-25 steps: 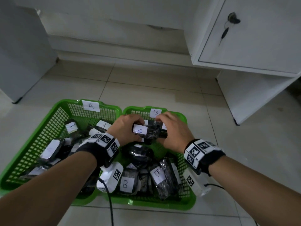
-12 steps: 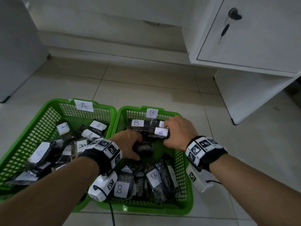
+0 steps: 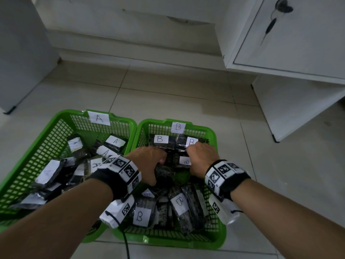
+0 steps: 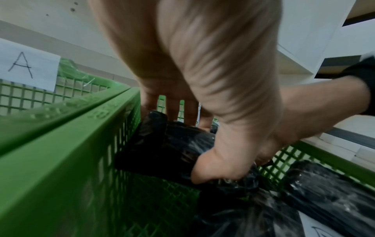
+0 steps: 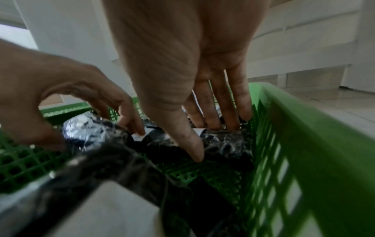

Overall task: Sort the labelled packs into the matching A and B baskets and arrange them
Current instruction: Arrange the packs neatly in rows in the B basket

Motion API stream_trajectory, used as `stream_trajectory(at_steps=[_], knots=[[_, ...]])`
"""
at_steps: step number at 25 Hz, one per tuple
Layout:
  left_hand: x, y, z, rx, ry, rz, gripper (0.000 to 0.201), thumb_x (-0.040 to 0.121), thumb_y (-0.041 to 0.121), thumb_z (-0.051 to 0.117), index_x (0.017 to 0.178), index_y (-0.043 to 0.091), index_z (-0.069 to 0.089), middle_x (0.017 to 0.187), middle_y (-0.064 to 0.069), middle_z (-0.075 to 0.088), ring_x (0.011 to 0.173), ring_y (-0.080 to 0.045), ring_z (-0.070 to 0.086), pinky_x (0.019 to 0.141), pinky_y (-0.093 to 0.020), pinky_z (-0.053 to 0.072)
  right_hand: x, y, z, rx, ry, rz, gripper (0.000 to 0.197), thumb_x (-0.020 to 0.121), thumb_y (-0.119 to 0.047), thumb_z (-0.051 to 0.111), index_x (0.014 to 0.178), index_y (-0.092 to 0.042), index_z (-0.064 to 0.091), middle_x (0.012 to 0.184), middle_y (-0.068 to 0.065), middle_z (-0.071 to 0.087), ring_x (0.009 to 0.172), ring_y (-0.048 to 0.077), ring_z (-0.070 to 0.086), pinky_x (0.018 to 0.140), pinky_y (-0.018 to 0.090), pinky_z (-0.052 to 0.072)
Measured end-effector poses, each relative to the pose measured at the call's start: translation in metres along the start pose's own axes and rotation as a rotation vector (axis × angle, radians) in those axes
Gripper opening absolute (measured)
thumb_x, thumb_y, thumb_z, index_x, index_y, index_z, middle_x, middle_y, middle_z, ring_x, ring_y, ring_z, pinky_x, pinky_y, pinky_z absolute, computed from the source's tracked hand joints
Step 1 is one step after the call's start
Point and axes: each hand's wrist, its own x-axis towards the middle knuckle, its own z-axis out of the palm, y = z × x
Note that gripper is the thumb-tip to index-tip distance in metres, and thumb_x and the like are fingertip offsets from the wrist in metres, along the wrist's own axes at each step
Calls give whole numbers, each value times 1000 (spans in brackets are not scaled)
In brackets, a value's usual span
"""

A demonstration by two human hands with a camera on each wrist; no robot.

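- Step: we arrange packs in the B basket (image 3: 212,136).
- Left hand (image 3: 149,161): fingers curled round a dark pack (image 4: 172,144).
- Right hand (image 3: 202,157): fingers straight, pressing a B pack (image 3: 183,161) down.
- Next, we judge: seat both against the far row.

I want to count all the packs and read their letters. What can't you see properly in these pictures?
- Head view: left hand covers the dark pack it grips; no label shows.
- Head view: right hand hides part of a B pack's label.
- Head view: labels on packs at the near left of basket A are too faint to read.
- Head view: forearms cover the near packs in basket B, so no full count.
- Right wrist view: near pack blurred, label unreadable.
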Motion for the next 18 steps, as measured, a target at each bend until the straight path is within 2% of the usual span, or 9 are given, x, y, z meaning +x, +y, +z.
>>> stream_trajectory(at_steps=[1,3,5,7,12,16,18], knots=[[1,0,-2,9,0,-5,58,59,38,77,111,31,53,110,10,61,97,-16,60,76,-26,47,1,-1,2,-2,-7,-10,19,83,-10,70,100,-11,63,105,10,65,101,30,65,79,35,49],[1,0,-5,20,-11,-10,60,60,39,78,114,30,54,112,9,61,99,-16,61,79,-27,48,3,-1,5,-7,-19,-15,21,84,-5,67,105,-8,63,112,13,65,104,31,65,81,35,50],[1,1,-6,36,-13,-12,60,61,40,77,115,30,55,111,8,62,98,-16,61,79,-28,50,6,-4,4,-26,2,-26,21,85,0,62,105,-7,65,112,13,66,106,31,65,83,35,50],[1,0,-6,33,-8,-17,59,59,42,78,113,31,56,105,8,63,93,-15,61,74,-26,48,7,-9,3,-52,19,-36,22,86,1,60,106,-8,66,111,12,68,107,30,65,86,36,50],[1,-3,-10,6,-2,-48,59,60,40,80,112,32,55,83,16,44,82,-13,52,67,-25,42,11,-11,8,31,-6,-36,19,87,-8,63,106,-7,66,110,13,66,105,32,65,84,37,51],[2,-1,-8,23,-7,-47,59,59,41,80,111,32,55,85,13,48,82,-14,53,67,-24,42,17,-14,15,28,-4,-39,20,92,1,52,107,-4,65,111,16,66,105,34,64,84,39,51],[2,-3,-8,4,-3,-43,58,59,39,80,111,31,55,84,14,48,82,-13,54,66,-25,43,17,-10,11,71,-4,-10,14,90,-2,60,104,-4,66,109,16,65,104,35,64,84,39,51]])
